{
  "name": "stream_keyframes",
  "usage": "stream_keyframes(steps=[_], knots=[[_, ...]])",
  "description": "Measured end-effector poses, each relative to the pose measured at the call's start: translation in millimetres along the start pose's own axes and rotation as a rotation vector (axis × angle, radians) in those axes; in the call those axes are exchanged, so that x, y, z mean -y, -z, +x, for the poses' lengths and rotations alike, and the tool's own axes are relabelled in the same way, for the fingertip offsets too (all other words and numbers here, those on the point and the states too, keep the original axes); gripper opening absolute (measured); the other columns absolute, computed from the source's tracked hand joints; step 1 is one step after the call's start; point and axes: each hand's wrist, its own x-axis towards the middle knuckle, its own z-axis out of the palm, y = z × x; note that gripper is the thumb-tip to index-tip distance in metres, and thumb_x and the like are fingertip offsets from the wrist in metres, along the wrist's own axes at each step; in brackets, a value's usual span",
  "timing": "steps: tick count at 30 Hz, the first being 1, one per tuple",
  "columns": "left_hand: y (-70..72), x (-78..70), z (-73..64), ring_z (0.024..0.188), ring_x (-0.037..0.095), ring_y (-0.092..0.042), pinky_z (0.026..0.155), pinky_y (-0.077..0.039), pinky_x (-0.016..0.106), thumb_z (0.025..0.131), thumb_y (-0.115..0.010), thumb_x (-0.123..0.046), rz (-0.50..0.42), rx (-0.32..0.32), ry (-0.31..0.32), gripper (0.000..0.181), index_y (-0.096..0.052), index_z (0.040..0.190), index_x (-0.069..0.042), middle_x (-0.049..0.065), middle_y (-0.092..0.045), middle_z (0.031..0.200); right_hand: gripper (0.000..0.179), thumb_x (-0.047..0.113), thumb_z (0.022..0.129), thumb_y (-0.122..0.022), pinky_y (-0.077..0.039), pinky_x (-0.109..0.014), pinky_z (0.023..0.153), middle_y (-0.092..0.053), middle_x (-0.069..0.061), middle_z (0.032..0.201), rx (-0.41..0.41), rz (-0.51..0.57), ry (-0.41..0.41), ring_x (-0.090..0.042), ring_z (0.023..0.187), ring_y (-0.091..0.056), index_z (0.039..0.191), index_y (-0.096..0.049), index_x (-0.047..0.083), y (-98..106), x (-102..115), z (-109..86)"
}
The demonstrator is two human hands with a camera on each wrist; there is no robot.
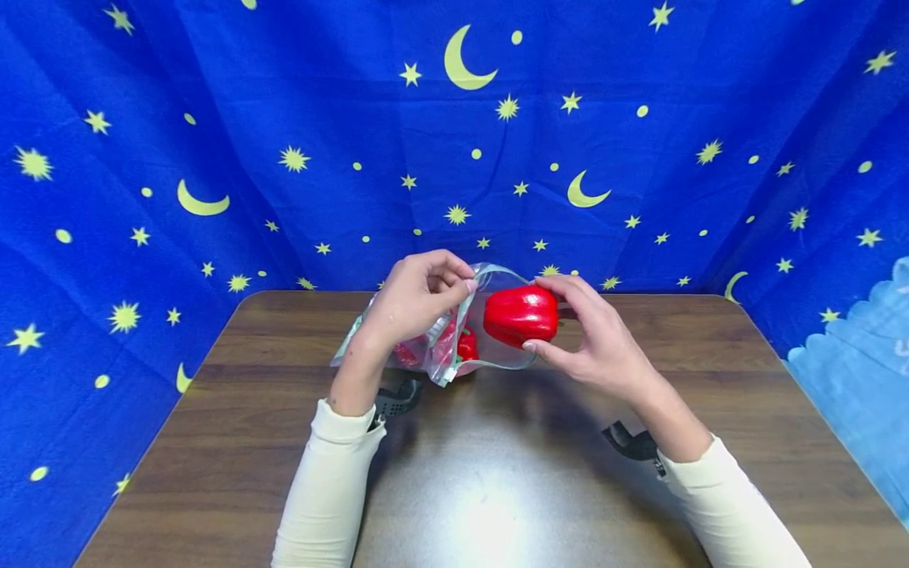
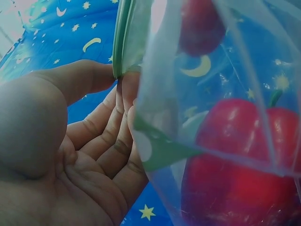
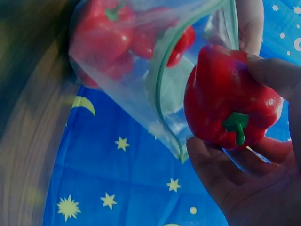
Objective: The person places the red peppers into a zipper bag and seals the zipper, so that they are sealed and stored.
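My left hand [image 1: 419,296] pinches the rim of a clear zip bag [image 1: 433,371] between thumb and fingers, and the bag's mouth gapes toward the right. Inside the bag lie red bell peppers, one showing its green stem [image 2: 276,96] in the left wrist view; the right wrist view shows the peppers [image 3: 101,37] bunched at the bag's closed end. My right hand [image 1: 596,339] grips another red bell pepper [image 1: 521,315] by its stem end, thumb on one side and fingers on the other. That pepper's blunt end points into the bag's opening.
A brown wooden table [image 1: 284,473] lies under both hands. Behind it hangs a blue cloth [image 1: 341,102] with yellow moons and stars. Black straps [image 1: 628,442] sit at both wrists. A light blue scalloped cloth [image 1: 859,379] hangs at the right edge.
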Motion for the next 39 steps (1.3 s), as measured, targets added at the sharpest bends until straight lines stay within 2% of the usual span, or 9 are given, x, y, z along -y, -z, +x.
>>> stream_keyframes(steps=[5, 9, 15, 23, 26, 33, 36, 39], knots=[[-1.8, 0.6, 0.5, 0.078, 0.019, -0.069, 0.07, -0.056, 0.038, 0.1, -0.075, -0.023, -0.003, -0.002, 0.002, 0.011, -0.075, 0.109, -0.017, -0.002, -0.073, 0.092, 0.08, 0.019, 0.079, -0.096, -0.06, -0.036, 0.094, -0.058, -0.005, 0.142, -0.024, -0.007, -0.007, -0.018, 0.122, -0.061, 0.148, -0.056, 0.008, -12, 3, 2.5], [-2.1, 0.5, -0.4, 0.08, 0.019, -0.069, 0.072, -0.058, 0.04, 0.1, -0.075, -0.024, -0.003, -0.005, 0.013, 0.011, -0.075, 0.109, -0.018, -0.003, -0.073, 0.093, 0.078, 0.016, 0.078, -0.096, -0.061, -0.041, 0.092, -0.054, -0.009, 0.139, -0.049, 0.001, -0.006, -0.021, 0.121, -0.059, 0.145, -0.058, 0.005, -23, 6, 6.9], [-3.3, -1.0, -0.4, 0.079, 0.019, -0.07, 0.071, -0.058, 0.039, 0.1, -0.075, -0.023, -0.003, -0.014, 0.001, 0.01, -0.075, 0.108, -0.017, -0.002, -0.073, 0.092, 0.078, 0.016, 0.076, -0.098, -0.061, -0.041, 0.091, -0.051, -0.011, 0.135, -0.089, -0.016, -0.021, -0.022, 0.123, -0.057, 0.144, -0.059, 0.006, -34, 11, 11.5], [-4.6, -2.2, -0.8, 0.082, 0.018, -0.069, 0.072, -0.059, 0.039, 0.1, -0.074, -0.023, -0.004, -0.008, 0.012, 0.011, -0.074, 0.11, -0.017, -0.002, -0.073, 0.095, 0.08, 0.017, 0.076, -0.098, -0.062, -0.043, 0.089, -0.057, -0.012, 0.135, -0.18, -0.052, -0.031, -0.023, 0.116, -0.063, 0.138, -0.049, 0.001, -42, 14, 13.7], [-4.9, -2.0, -0.7, 0.082, 0.018, -0.07, 0.073, -0.059, 0.04, 0.1, -0.075, -0.022, -0.013, -0.01, 0.008, 0.011, -0.075, 0.109, -0.017, -0.001, -0.073, 0.094, 0.078, 0.016, 0.076, -0.098, -0.062, -0.043, 0.089, -0.059, -0.012, 0.136, -0.203, -0.069, -0.03, -0.023, 0.117, -0.062, 0.136, -0.05, 0.002, -44, 15, 13.8], [-6.8, -2.1, 0.1, 0.081, 0.019, -0.071, 0.074, -0.058, 0.039, 0.099, -0.076, -0.02, -0.035, -0.011, 0.003, 0.011, -0.075, 0.109, -0.015, 0.0, -0.074, 0.094, 0.074, 0.013, 0.077, -0.096, -0.055, -0.042, 0.094, -0.062, -0.011, 0.144, -0.223, -0.124, 0.027, -0.027, 0.119, -0.061, 0.136, -0.054, 0.002, -49, 15, 13.0], [-8.2, -2.6, 0.6, 0.081, 0.02, -0.071, 0.075, -0.059, 0.039, 0.099, -0.075, -0.019, -0.046, -0.006, -0.004, 0.011, -0.075, 0.109, -0.014, 0.0, -0.075, 0.094, 0.072, 0.015, 0.076, -0.097, -0.053, -0.042, 0.09, -0.064, -0.011, 0.143, -0.23, -0.15, 0.051, -0.028, 0.114, -0.061, 0.135, -0.058, 0.002, -51, 14, 12.5], [-9.2, -4.2, 1.0, 0.082, 0.019, -0.072, 0.077, -0.06, 0.04, 0.099, -0.075, -0.019, -0.049, -0.004, -0.005, 0.01, -0.075, 0.109, -0.015, 0.0, -0.075, 0.094, 0.073, 0.015, 0.076, -0.097, -0.057, -0.042, 0.084, -0.066, -0.012, 0.139, -0.223, -0.145, 0.053, -0.026, 0.106, -0.063, 0.136, -0.058, 0.001, -53, 13, 12.0]])
